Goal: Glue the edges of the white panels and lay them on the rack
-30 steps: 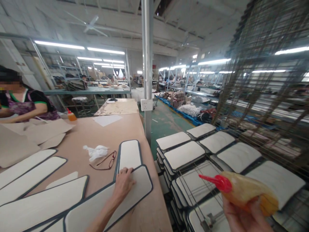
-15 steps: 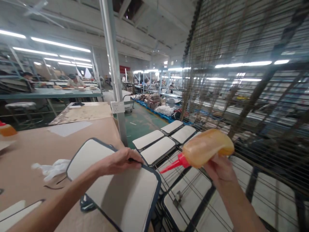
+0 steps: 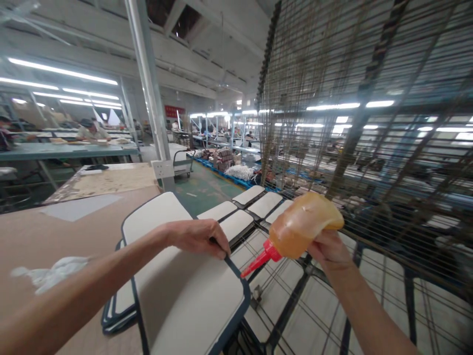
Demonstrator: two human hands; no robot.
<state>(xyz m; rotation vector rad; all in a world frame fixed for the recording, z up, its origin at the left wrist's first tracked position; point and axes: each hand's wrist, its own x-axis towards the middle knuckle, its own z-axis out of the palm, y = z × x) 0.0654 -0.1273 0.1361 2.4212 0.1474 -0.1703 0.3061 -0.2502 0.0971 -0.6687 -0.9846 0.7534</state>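
My left hand [image 3: 201, 236] is closed on the right edge of a long white panel with dark blue trim [image 3: 185, 291], held lifted over the table edge. My right hand [image 3: 327, 249] grips a soft amber glue bottle [image 3: 303, 224]. The bottle's red nozzle [image 3: 256, 260] points down and left and ends just off the panel's right edge near its corner. More trimmed panels [image 3: 121, 301] lie stacked under the lifted one on the brown table [image 3: 44, 231].
A wire rack [image 3: 295, 291] on the right carries several white panels [image 3: 254, 195]. A tall wire shelving unit [image 3: 369, 98] rises behind it. Crumpled white plastic [image 3: 51, 273] lies on the table. A steel post [image 3: 150, 98] stands beyond, with people at far benches.
My view swung right. My left hand picked the panel up off the table and carried it toward the rack. The glue bottle came in from the right, its nozzle now at the panel's edge.
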